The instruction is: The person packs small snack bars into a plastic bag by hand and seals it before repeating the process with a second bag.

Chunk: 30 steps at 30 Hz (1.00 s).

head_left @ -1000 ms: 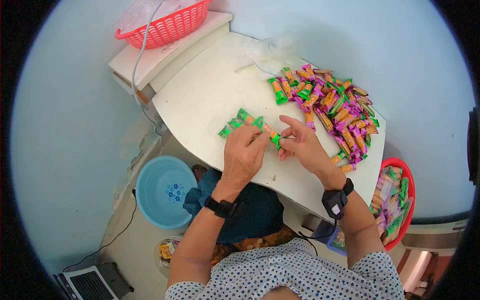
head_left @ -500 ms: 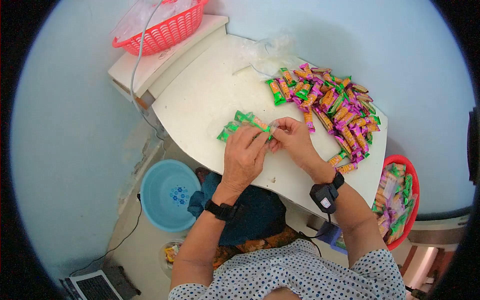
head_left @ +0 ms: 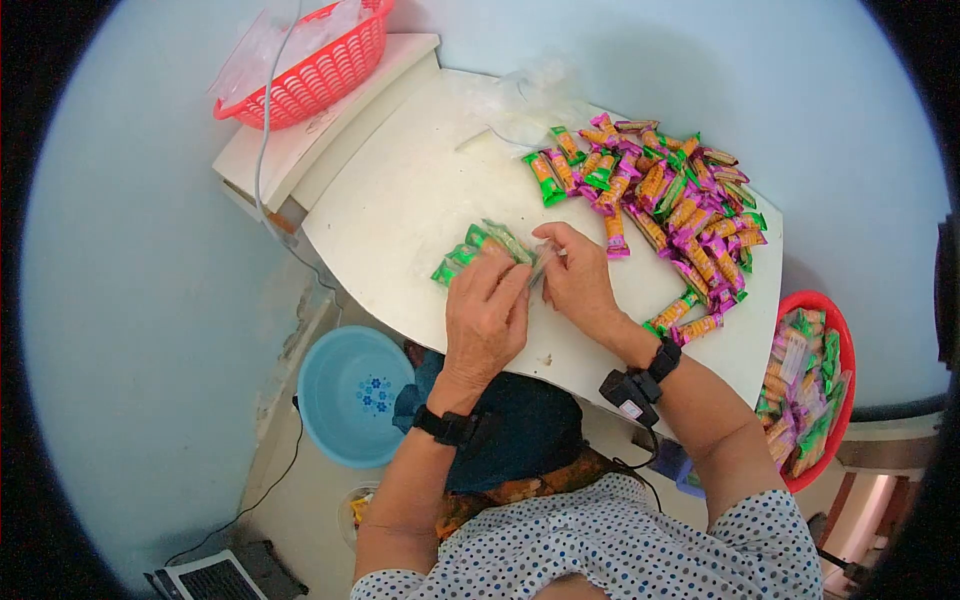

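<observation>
A clear plastic bag (head_left: 462,257) with several green-ended snack packets inside lies on the white table (head_left: 390,205). My left hand (head_left: 487,315) rests over the bag, its fingers bent and closed on the packets' near side. At the bag's right end, my right hand (head_left: 582,290) pinches the loose film between thumb and fingers; the fingertips are partly hidden. Right of my hands, a heap of loose snack packets (head_left: 690,215) in purple and green wrappers spreads across the table.
Clear plastic film (head_left: 530,100) lies at the table's back edge. A red basket (head_left: 335,70) of clear bags stands back left. Filled bags sit in a red basket (head_left: 846,400) at right. Below the table's left side is a blue basin (head_left: 335,425); a cable (head_left: 262,165) hangs nearby.
My right hand has shifted slightly, its index finger lifting while the film end stays at its fingertips. The packets in the bag have turned a little under my left hand. The view has moved slightly.
</observation>
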Available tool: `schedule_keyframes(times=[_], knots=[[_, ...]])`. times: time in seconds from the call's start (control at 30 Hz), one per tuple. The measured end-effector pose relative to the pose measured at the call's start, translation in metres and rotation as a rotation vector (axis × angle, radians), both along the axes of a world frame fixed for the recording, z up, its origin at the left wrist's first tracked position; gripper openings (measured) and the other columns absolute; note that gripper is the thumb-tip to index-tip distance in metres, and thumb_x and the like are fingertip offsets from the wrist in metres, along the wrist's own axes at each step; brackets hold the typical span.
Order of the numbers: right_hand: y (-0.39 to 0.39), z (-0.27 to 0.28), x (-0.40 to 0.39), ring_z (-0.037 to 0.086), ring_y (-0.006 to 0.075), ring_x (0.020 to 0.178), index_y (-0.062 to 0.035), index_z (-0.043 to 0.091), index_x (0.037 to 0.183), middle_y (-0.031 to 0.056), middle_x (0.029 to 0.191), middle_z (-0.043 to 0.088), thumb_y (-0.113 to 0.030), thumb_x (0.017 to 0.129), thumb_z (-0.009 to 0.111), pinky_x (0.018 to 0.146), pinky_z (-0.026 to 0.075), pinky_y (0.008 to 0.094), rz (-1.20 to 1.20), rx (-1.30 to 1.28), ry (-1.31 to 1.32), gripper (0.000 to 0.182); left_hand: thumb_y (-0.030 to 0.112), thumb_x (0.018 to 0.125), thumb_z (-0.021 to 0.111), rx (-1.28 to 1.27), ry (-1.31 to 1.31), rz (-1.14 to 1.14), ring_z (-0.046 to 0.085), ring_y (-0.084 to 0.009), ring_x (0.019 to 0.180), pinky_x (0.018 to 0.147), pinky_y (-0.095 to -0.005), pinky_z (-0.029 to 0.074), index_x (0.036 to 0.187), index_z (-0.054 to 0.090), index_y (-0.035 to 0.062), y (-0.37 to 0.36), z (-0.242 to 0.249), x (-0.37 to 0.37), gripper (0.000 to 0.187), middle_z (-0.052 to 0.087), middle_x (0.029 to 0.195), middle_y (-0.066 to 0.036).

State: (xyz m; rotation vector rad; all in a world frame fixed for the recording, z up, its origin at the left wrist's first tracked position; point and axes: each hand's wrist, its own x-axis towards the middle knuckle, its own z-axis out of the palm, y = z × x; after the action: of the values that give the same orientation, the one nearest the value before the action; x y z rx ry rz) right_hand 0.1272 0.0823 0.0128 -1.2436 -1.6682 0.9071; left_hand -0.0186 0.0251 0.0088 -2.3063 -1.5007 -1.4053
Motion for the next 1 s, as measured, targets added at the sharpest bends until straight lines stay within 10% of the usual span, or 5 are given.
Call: schedule_keyframes(times=[1.0], knots=[[-0.007, 0.006, 0.007, 0.061, 0.0357, 0.082, -0.0078, 0.063, 0.1, 0.0145, 0.096, 0.058, 0.002, 0.08, 0.058, 0.068, 0.049, 0.0458, -0.048, 0.215, -0.242, 0.023, -0.002, 0.074, 0.067, 0.006, 0.088, -0.009, 0.059, -0.0328, 0.103, 0.093, -0.0438, 0.046, 0.106, 0.066, 0.0039, -0.002, 0.001, 0.003, 0.033, 0.062, 0.106, -0.012]])
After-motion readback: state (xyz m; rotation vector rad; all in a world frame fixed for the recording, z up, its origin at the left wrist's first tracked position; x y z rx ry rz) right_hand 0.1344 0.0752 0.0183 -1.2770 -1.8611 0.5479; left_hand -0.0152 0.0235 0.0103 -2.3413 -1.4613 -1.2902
